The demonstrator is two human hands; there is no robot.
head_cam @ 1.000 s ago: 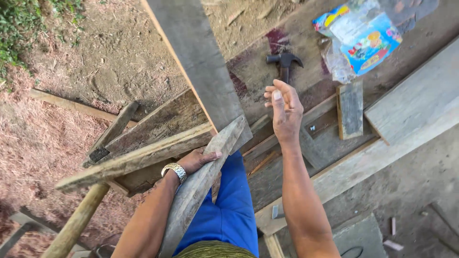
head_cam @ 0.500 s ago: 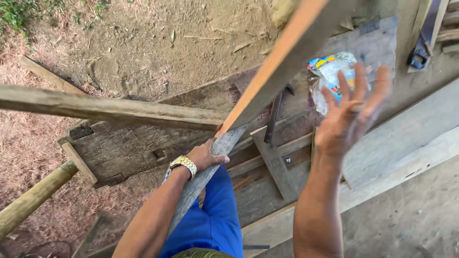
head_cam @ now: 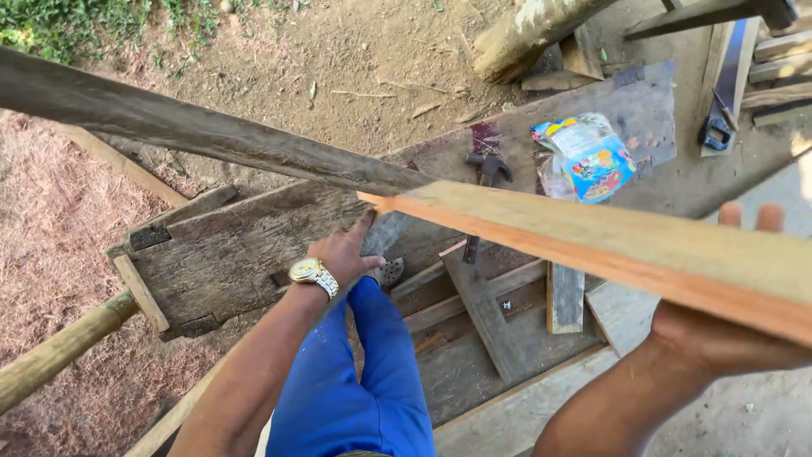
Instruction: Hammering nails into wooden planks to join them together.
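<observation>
Swinging level across my view now, the orange-edged plank (head_cam: 609,245) lies almost flat where half a second ago it stood steeply up, its near end just above my left hand (head_cam: 342,254). My right hand (head_cam: 727,338) has come under its far side, palm pressed to the wood with fingertips showing over the top edge, so it now shares the load; my left hand sits beneath the plank's tip, fingers curled around a grey board (head_cam: 385,237). Beyond lie the weathered desk (head_cam: 228,254), a hammer (head_cam: 484,182) and a colourful plastic bag (head_cam: 588,156).
</observation>
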